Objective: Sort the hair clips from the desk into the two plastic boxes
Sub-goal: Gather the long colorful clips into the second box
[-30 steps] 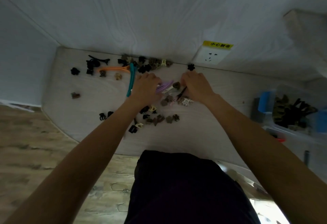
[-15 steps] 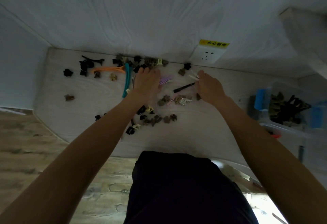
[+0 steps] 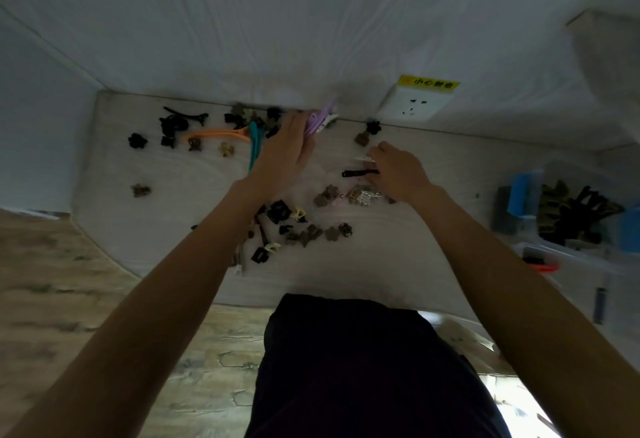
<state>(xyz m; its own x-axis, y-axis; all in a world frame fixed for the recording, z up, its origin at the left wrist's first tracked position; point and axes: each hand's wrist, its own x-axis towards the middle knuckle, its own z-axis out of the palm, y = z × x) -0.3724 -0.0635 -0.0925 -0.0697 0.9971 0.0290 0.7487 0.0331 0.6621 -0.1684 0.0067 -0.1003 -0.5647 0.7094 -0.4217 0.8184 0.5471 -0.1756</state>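
Many small dark and brown claw clips (image 3: 304,226) lie scattered on the pale desk (image 3: 398,257). My left hand (image 3: 285,152) is near the back wall, shut on long purple clips (image 3: 320,120) that stick out past its fingers. An orange long clip (image 3: 218,134) and a teal one (image 3: 254,146) lie just left of it. My right hand (image 3: 396,171) rests over a black flat clip (image 3: 358,173) and a small white clip (image 3: 363,159); its grip is hidden. A clear plastic box (image 3: 571,216) with dark clips stands at the right, a second box (image 3: 554,264) in front of it.
A white wall socket (image 3: 414,106) with a yellow label sits behind the desk. Blue latches (image 3: 519,191) mark the box's side. Black clips (image 3: 176,122) cluster at the desk's back left. The desk's curved front edge meets a wood-look floor; my dark clothing (image 3: 363,368) fills the bottom centre.
My left hand has lifted toward the wall with the purple clips in it. My right hand has slid slightly toward the black flat clip. The view has tilted a little.
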